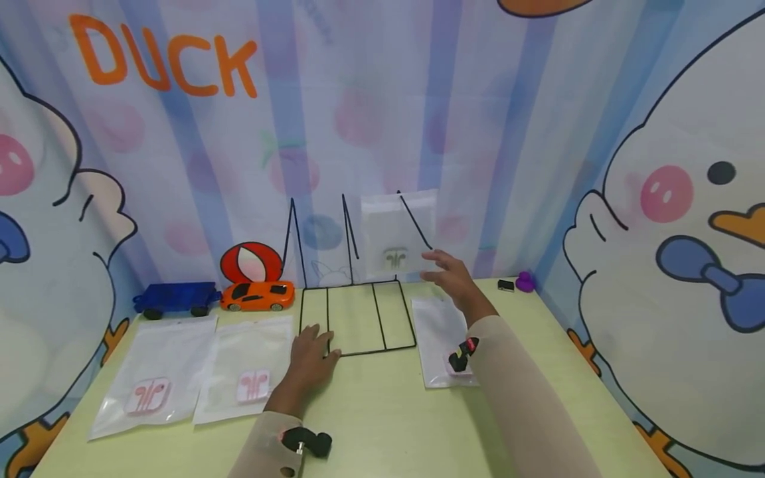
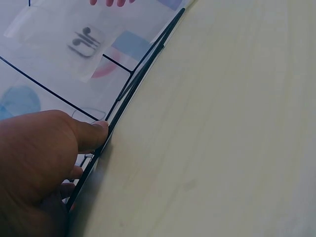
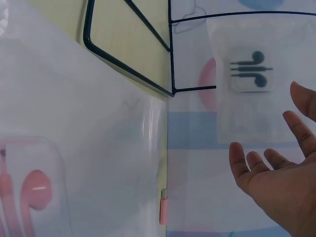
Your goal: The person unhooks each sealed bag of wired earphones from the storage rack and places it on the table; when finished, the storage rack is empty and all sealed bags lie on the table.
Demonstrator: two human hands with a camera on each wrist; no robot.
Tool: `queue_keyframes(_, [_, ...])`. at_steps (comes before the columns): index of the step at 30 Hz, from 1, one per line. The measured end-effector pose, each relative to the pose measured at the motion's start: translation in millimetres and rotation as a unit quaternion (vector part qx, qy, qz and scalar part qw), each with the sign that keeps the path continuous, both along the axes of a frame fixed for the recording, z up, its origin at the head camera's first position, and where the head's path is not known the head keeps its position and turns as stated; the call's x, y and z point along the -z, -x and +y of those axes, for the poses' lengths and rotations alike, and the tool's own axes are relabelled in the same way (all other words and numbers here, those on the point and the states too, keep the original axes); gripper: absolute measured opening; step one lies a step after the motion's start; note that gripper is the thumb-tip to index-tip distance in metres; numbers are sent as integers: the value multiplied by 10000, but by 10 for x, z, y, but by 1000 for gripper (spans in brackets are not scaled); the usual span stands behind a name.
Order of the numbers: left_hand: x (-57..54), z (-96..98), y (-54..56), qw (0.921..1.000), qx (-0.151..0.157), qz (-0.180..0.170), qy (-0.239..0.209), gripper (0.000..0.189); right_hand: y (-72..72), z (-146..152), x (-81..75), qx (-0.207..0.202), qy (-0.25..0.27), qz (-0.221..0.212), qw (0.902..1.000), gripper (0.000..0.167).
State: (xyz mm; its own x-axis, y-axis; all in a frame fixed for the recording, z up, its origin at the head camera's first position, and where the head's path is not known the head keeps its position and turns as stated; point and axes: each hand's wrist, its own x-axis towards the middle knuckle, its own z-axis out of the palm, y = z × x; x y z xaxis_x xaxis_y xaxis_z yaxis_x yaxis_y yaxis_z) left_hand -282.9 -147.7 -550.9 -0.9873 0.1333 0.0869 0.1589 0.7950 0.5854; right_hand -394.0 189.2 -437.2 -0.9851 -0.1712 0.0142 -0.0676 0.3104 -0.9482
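Note:
A black wire display rack [image 1: 356, 285] with tall prongs stands on the table. My left hand [image 1: 312, 355] holds its front-left corner, the thumb [image 2: 94, 134] on the front bar and the fingers partly hidden behind it. On the right prong hangs a translucent bag [image 1: 399, 229] with dark wired earphones [image 3: 254, 69] in a small case. My right hand [image 1: 451, 279] is beside this bag's lower right, fingers spread and holding nothing. Beneath the right forearm lies another bag [image 1: 433, 332] with pink earphones [image 3: 37, 190], partly covered by the sleeve.
Two bags [image 1: 173, 352] with pink earphones lie on the left. Behind them are a blue toy cart [image 1: 179, 297], an orange toy car [image 1: 258, 295] and a red-and-white round thing [image 1: 230, 264]. A small black item [image 1: 505, 285] and a purple toy [image 1: 525, 281] are at back right, before the curtain.

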Motion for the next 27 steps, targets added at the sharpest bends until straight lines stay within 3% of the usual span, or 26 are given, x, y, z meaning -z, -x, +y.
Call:
queue_keyframes(9, [4, -10, 14, 9999, 12, -88, 116, 52, 53, -54, -39, 68, -347, 192, 9992, 62])
queue_keyframes(18, [10, -17, 5, 9999, -19, -96, 62, 52, 141, -60, -91, 131, -131, 204, 9996, 58])
queue_keyframes(27, [24, -16, -5, 9999, -38, -91, 43, 54, 140, -92, 5, -54, -74, 215, 9997, 51])
